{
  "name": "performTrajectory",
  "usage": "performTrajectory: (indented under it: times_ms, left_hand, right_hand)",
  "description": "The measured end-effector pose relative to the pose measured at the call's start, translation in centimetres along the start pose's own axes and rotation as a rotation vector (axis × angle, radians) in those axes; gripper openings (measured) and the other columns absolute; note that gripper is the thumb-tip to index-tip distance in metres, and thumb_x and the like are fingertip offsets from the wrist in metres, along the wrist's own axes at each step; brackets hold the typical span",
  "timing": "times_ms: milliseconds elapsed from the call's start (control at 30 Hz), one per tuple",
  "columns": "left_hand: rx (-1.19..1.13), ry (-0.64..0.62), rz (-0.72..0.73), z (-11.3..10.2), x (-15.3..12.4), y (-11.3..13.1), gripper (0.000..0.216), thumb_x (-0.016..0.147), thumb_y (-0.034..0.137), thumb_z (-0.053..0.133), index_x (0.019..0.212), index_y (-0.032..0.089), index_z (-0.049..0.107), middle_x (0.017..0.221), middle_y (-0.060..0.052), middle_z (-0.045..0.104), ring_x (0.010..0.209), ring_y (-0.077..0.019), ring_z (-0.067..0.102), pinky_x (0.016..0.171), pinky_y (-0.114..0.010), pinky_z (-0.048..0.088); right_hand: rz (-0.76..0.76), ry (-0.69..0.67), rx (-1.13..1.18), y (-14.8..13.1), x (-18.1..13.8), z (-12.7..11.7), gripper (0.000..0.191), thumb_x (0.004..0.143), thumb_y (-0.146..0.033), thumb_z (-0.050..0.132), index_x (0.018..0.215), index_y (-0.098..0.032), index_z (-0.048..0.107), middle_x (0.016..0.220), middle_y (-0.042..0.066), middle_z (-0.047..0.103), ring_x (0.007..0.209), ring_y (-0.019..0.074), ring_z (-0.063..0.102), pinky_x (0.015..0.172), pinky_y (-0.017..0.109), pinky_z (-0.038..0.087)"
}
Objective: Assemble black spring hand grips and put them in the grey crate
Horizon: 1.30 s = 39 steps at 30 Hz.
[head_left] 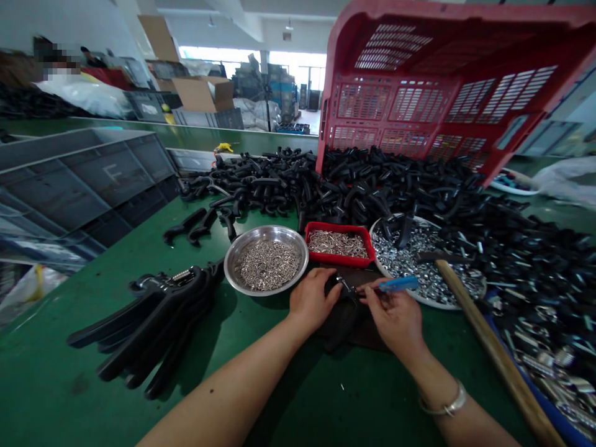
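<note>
My left hand (313, 299) is closed on a black-handled part (342, 323) with a small metal mechanism at its upper end. It lies over a dark pad (370, 332) on the green table. From the right, my right hand (398, 316) pinches a slim blue-handled tool (399, 284), its fingertips close to the metal end of the part. The tool's tip is too small to make out. Just beyond my hands stand a steel bowl (229, 273) of tiny metal pieces, a red tray (342, 259) of small pins and a round plate (379, 264) of metal bits.
A wooden-handled hammer (484, 329) lies across the plate's edge at right. Stacked black handles (153, 323) sit at left. Behind are a large pile of black handles (274, 183), a tipped red crate (333, 112) and a grey bin (93, 186). Metal parts (554, 372) fill the lower right.
</note>
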<state>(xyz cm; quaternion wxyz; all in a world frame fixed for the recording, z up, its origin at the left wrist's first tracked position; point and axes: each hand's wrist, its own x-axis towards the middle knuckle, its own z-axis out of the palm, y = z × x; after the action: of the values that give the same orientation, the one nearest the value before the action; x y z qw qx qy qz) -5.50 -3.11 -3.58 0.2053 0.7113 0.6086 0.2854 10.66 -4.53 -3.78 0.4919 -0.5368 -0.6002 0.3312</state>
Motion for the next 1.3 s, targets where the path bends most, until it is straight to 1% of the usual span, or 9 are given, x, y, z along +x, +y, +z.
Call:
performTrajectory:
  times_ms: [100, 300, 400, 567, 867, 1033, 1167, 1233, 1300]
  left_hand:
    - [0.0, -0.002, -0.003, 0.0, 0.0, 0.0, 0.035, 0.082, 0.037, 0.046, 0.114, 0.023, 0.053, 0.112, -0.004, 0.056, 0.097, -0.0168, 0.055, 0.085, -0.026, 0.043]
    - [-0.003, 0.012, 0.018, 0.1, 0.0, -0.1, 0.035, 0.082, 0.037, 0.046, 0.113, 0.023, 0.054, 0.111, -0.003, 0.057, 0.097, -0.0166, 0.055, 0.085, -0.026, 0.043]
    - [-0.004, 0.024, 0.032, 0.1, -0.1, -0.1, 0.034, 0.082, 0.037, 0.046, 0.113, 0.023, 0.054, 0.111, -0.003, 0.057, 0.097, -0.0164, 0.055, 0.085, -0.026, 0.043]
    - [-0.002, 0.034, 0.032, 0.2, 0.0, 0.0, 0.034, 0.082, 0.034, 0.047, 0.113, 0.022, 0.054, 0.11, -0.004, 0.057, 0.098, -0.0165, 0.053, 0.087, -0.026, 0.042]
    - [0.01, 0.018, 0.025, 0.1, 0.0, 0.1, 0.034, 0.082, 0.034, 0.047, 0.113, 0.022, 0.055, 0.11, -0.004, 0.057, 0.098, -0.0168, 0.054, 0.086, -0.026, 0.042]
    - [0.033, 0.014, 0.034, 0.1, 0.0, 0.1, 0.034, 0.082, 0.034, 0.046, 0.113, 0.023, 0.054, 0.111, -0.004, 0.056, 0.097, -0.0168, 0.054, 0.083, -0.026, 0.043]
    - [0.053, 0.031, 0.064, 0.2, 0.0, 0.1, 0.034, 0.083, 0.035, 0.045, 0.113, 0.022, 0.054, 0.11, -0.003, 0.056, 0.097, -0.0166, 0.054, 0.083, -0.026, 0.043]
    - [0.067, 0.03, 0.059, 0.2, 0.0, 0.1, 0.034, 0.083, 0.035, 0.045, 0.114, 0.023, 0.053, 0.111, -0.003, 0.056, 0.097, -0.0168, 0.054, 0.082, -0.027, 0.043]
    - [0.08, 0.018, 0.038, 0.2, 0.0, 0.2, 0.034, 0.084, 0.036, 0.044, 0.115, 0.023, 0.053, 0.112, -0.004, 0.056, 0.097, -0.017, 0.054, 0.082, -0.027, 0.043]
  right_hand:
    - [0.052, 0.016, 0.14, -0.4, 0.0, 0.1, 0.024, 0.072, -0.039, 0.061, 0.083, -0.023, 0.047, 0.081, 0.004, 0.061, 0.078, 0.0219, 0.062, 0.066, 0.037, 0.055]
    - [0.076, -0.001, 0.172, -0.6, 0.1, 0.0, 0.026, 0.071, -0.038, 0.063, 0.082, -0.021, 0.046, 0.077, 0.003, 0.062, 0.076, 0.0193, 0.063, 0.067, 0.035, 0.056]
    - [0.141, -0.019, 0.215, -0.7, 0.6, -0.1, 0.03, 0.068, -0.039, 0.066, 0.082, -0.021, 0.046, 0.077, 0.002, 0.062, 0.074, 0.0187, 0.063, 0.065, 0.033, 0.055]
    - [0.319, -0.145, 0.3, -1.0, 2.1, -0.8, 0.035, 0.064, -0.039, 0.068, 0.08, -0.019, 0.045, 0.071, 0.0, 0.062, 0.066, 0.0152, 0.063, 0.055, 0.026, 0.053]
    - [0.436, -0.452, 0.322, -1.2, 4.5, -2.3, 0.027, 0.064, -0.032, 0.069, 0.073, -0.016, 0.05, 0.073, 0.003, 0.065, 0.068, 0.0128, 0.064, 0.059, 0.022, 0.052]
    - [0.486, -0.532, 0.333, -0.9, 5.8, -2.6, 0.025, 0.063, -0.029, 0.071, 0.071, -0.016, 0.051, 0.072, 0.003, 0.066, 0.066, 0.0132, 0.064, 0.056, 0.02, 0.052]
    - [0.537, -0.544, 0.333, -1.3, 6.4, -2.5, 0.025, 0.061, -0.025, 0.072, 0.069, -0.016, 0.05, 0.069, 0.003, 0.066, 0.063, 0.0127, 0.064, 0.054, 0.019, 0.052]
    - [0.583, -0.568, 0.339, -1.9, 6.0, -2.0, 0.025, 0.061, -0.026, 0.071, 0.068, -0.016, 0.05, 0.065, 0.002, 0.065, 0.06, 0.0123, 0.064, 0.052, 0.018, 0.051]
    - [0.614, -0.644, 0.356, -2.7, 4.8, -1.3, 0.025, 0.063, -0.029, 0.07, 0.072, -0.016, 0.051, 0.063, 0.001, 0.063, 0.056, 0.0123, 0.063, 0.049, 0.019, 0.05]
